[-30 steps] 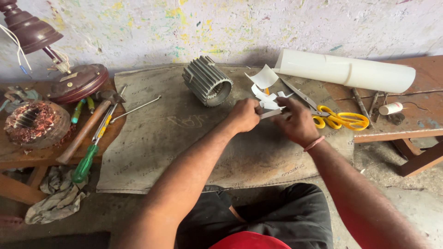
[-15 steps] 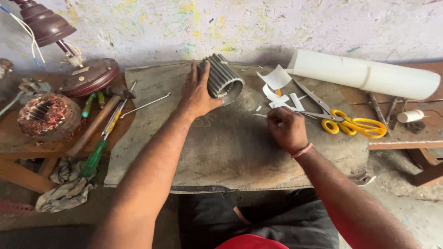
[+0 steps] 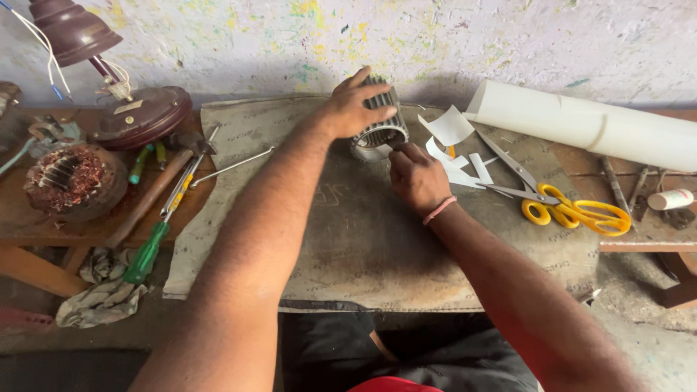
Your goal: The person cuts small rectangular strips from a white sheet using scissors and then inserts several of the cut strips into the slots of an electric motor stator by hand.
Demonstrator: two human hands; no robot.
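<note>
Looking down, head view only:
Stator core: slotted metal cylinder (image 3: 379, 131) lies on its side at far edge of grey mat (image 3: 348, 239), open end facing the person.
Step tip: judging by the pose, steady the core from above so it can't roll, and bring the fingertips square to the slot mouth; light pressure, since thin paper would likely buckle.
L hand: left hand (image 3: 353, 109) spread over top of core, fingers curled loosely round it, palm down, gripping it in place.
R hand: right hand (image 3: 415, 176) mostly closed, fingertips pinched at core's near rim; can't tell if anything is between them, too small.
Near R hand: white paper strips (image 3: 457, 156) just beside it, yellow-handled scissors (image 3: 559, 203) further right, white paper roll (image 3: 588, 123) by the wall.
Left side: copper-wound coil (image 3: 69, 178), green screwdriver (image 3: 156, 239), hammer (image 3: 156, 192), rag (image 3: 102, 290), well apart from both hands.
</note>
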